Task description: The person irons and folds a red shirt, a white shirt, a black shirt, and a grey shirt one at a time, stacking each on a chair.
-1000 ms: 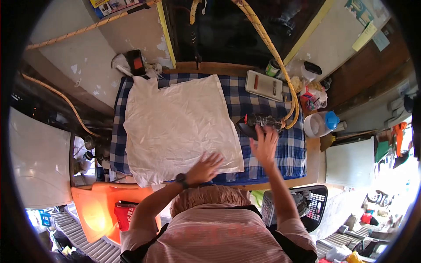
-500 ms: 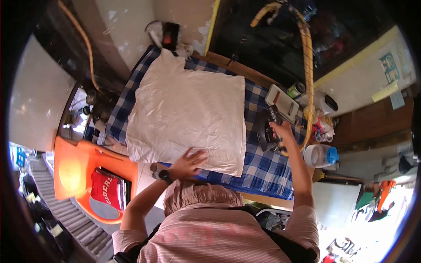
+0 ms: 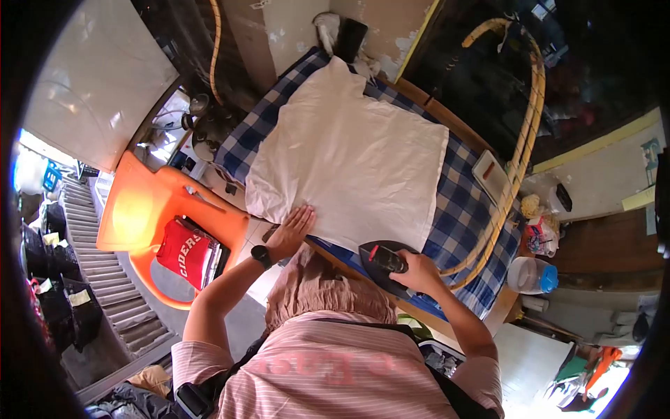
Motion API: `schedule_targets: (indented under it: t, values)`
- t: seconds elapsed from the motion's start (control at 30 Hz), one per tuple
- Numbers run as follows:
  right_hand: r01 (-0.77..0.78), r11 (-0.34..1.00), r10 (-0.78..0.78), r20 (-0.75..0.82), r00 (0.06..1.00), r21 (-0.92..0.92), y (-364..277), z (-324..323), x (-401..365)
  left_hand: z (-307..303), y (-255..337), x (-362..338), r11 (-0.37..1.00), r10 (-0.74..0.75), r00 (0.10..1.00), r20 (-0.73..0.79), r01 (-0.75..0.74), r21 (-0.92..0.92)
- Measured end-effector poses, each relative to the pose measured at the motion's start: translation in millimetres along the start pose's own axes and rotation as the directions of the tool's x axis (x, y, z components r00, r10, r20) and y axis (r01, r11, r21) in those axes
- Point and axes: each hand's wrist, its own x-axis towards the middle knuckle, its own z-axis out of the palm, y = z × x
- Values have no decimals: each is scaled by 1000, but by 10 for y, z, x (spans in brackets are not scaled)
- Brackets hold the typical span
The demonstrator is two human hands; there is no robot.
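Note:
A white garment (image 3: 349, 153), likely a shirt, lies spread and slightly wrinkled over a blue checked cloth (image 3: 460, 181). My left hand (image 3: 293, 229), with a dark watch at the wrist, rests with fingers stretched on the garment's near left edge. In my right hand (image 3: 417, 271) is the handle of a dark clothes iron (image 3: 375, 264). The iron sits at the garment's near right edge, its nose pointing left. My fingers partly hide its handle. A yellow wrapped cord (image 3: 532, 105) arches down on the right toward the iron.
An orange chair (image 3: 143, 202) with folded clothes, a red one (image 3: 185, 251) on top, stands left. Along the table's right end are a white tray (image 3: 492, 174) and a clear container with a blue lid (image 3: 534, 276). A dark object (image 3: 350, 38) leans at the back wall.
My right hand has brought the iron from the checked cloth on the right to the garment's near edge. My left hand has shifted left along that edge. The view has turned.

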Motion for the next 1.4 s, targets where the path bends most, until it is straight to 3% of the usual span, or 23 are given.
schedule_targets:
  t: [0.07, 0.1, 0.13, 0.2, 0.23, 0.3, 0.33, 0.37, 0.4, 0.43, 0.6, 0.67, 0.73, 0.87, 0.93, 1.0, 1.07, 1.1, 1.17, 1.2, 1.27, 1.33, 1.4]
  values:
    - [-65, 991, 82, -146, 986, 113, 28, 18, -18, -67, -194, 69, 816, -113, 994, 5, 96, -571]
    - [-105, 987, 129, -218, 967, 118, -9, -16, -25, -47, -378, 84, 742, -271, 958, 93, 269, -614]
    - [-90, 982, 136, -299, 945, 164, -44, -50, -31, 165, -669, 83, 814, -371, 916, -155, 240, -530]
    - [-214, 901, 312, -221, 924, 377, -64, -77, 122, 12, -977, 282, 687, -690, 591, -418, 716, -123]
    - [-359, 799, 442, -68, 894, 483, -214, -202, 147, 27, -1089, 281, 687, -688, 591, -421, 717, -118]
    - [-290, 869, 374, -148, 916, 400, -119, 25, 361, 172, -1316, 310, 225, -955, 287, 72, 863, -452]
    - [-230, 923, 303, -213, 929, 309, -107, 106, 451, 172, -1405, 278, 220, -957, 282, 73, 865, -452]
    - [-162, 964, 220, -288, 932, 212, -334, 98, 503, 162, -1469, 226, 236, -937, 327, 119, 848, -475]
    - [-212, 940, 271, -209, 940, 265, -406, 178, 637, 194, -1543, 159, 248, -915, 371, 162, 830, -499]
    - [-185, 936, 253, -208, 945, 298, -507, 275, 766, 295, -1633, 69, 337, -925, 379, -21, 795, -505]
    - [-74, 983, 108, -199, 974, 171, -1590, 374, 1471, 355, -1898, -106, 539, -832, 526, -178, 687, -487]
    - [-47, 992, 62, -137, 989, 113, -2102, 327, 1821, 166, -2130, -4, 416, -879, 469, -86, 666, -619]
    - [39, 995, -30, -94, 995, 88, -2482, 389, 2231, 103, -2475, 132, 463, -852, 498, -159, 577, -673]
    - [294, 956, -294, 6, 956, 6, -3020, 443, 2779, 100, -3015, 705, 385, -725, 687, 50, 465, -798]
    - [412, 911, -409, 82, 909, -20, -2989, 430, 2862, 218, -3088, 1075, 4, -618, 757, 212, 272, -962]
    - [375, 925, -379, 79, 922, 67, -2809, 271, 2794, 392, -3067, 1397, 80, -557, 819, 137, 217, -973]
    - [284, 957, -285, 8, 958, 58, -2490, -13, 2691, 642, -3018, 1694, 383, -631, 776, -17, 291, -877]
    - [193, 960, -179, -87, 980, 203, -2290, -233, 2608, 648, -2996, 1834, 392, -642, 759, 107, 445, -805]
    - [-29, 892, 96, -126, 987, 452, -1892, -701, 2480, 747, -3010, 2065, 414, -622, 779, 80, 415, -810]
    - [-170, 820, 247, -69, 967, 546, -1687, -924, 2433, 788, -3001, 2194, 440, -618, 784, 57, 405, -802]
    - [-160, 823, 356, -274, 893, 546, -1024, -1076, 2467, 554, -3033, 2448, 429, -596, 790, 142, 463, -776]
    - [-343, 929, 362, -512, 779, 135, -245, -1236, 2572, 579, -3136, 2589, 449, -577, 778, 250, 558, -698]
    - [-347, 802, 556, -395, 732, 486, 154, -1581, 2418, 854, -3269, 2627, 492, -488, 834, 256, 505, -709]
